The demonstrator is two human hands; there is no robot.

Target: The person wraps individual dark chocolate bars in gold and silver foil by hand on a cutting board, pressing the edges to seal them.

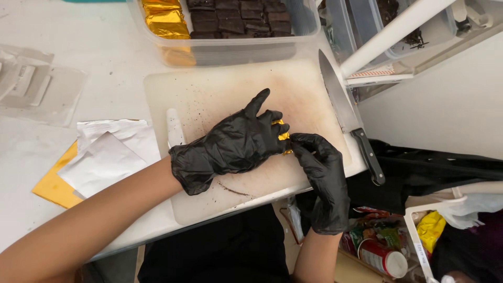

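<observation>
Both my hands wear black gloves and meet over a stained white cutting board (209, 89). My left hand (236, 142) lies flat over a small piece wrapped in gold foil (283, 136), covering most of it. My right hand (320, 162) pinches the foil's right edge with its fingertips. Only a sliver of gold shows between the two hands.
A large knife (343, 112) with a black handle lies along the board's right edge. A clear tub (225, 50) behind the board holds dark brown squares and gold-wrapped pieces. White and gold foil sheets (105, 157) lie at the left. The table edge is close to my body.
</observation>
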